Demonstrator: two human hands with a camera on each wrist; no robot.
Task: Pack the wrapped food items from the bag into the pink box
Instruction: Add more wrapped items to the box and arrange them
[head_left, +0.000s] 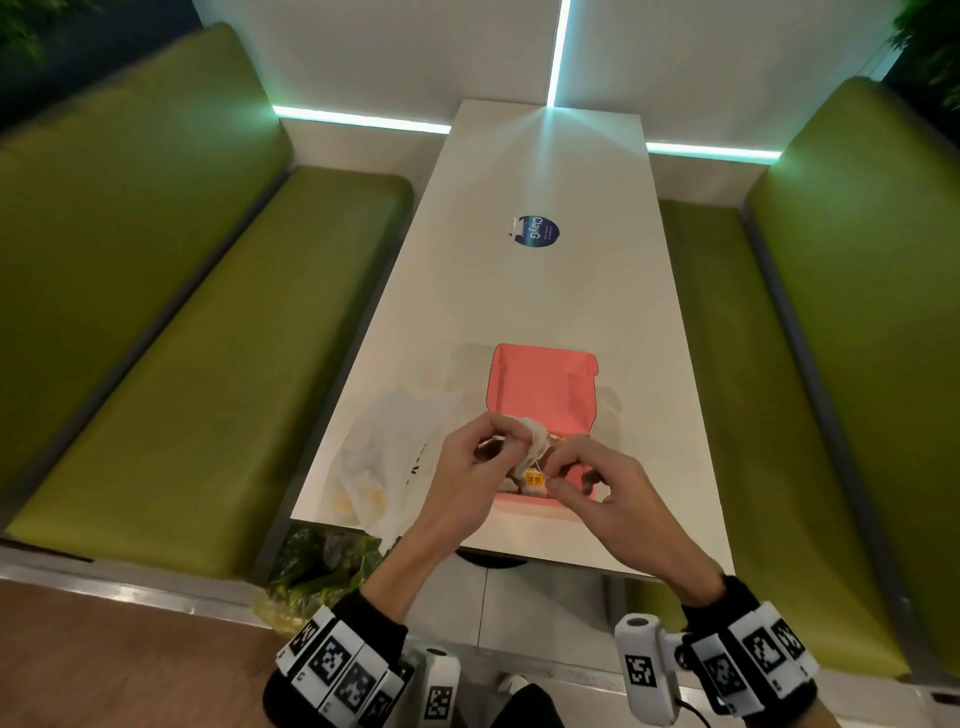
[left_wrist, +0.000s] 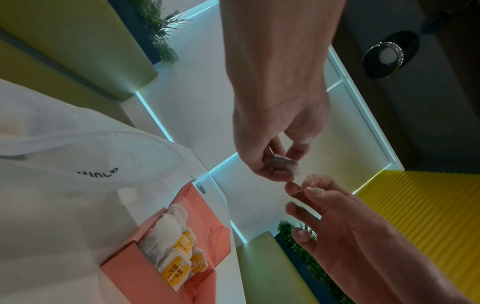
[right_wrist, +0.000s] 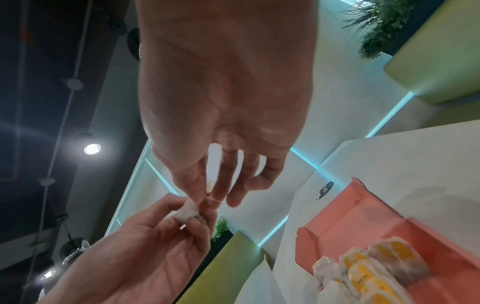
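Observation:
Both hands hover over the near end of the open pink box (head_left: 540, 387). My left hand (head_left: 496, 441) pinches a small white wrapped item (head_left: 532, 441) (left_wrist: 283, 162) (right_wrist: 187, 211). My right hand (head_left: 553, 475) pinches the thin string (left_wrist: 298, 190) (right_wrist: 211, 198) of that item, and its yellow tag (head_left: 535, 478) hangs between the hands. Several white wrapped items with yellow labels (left_wrist: 176, 251) (right_wrist: 374, 267) lie in a row inside the box (left_wrist: 145, 273) (right_wrist: 345, 218). The white plastic bag (head_left: 382, 457) (left_wrist: 78, 148) lies crumpled on the table, left of the box.
The long white table (head_left: 540, 291) carries a round blue sticker (head_left: 535, 231) further back. Green padded benches (head_left: 208, 332) run along both sides. A bag of leafy greens (head_left: 322, 566) sits below the table's near left corner.

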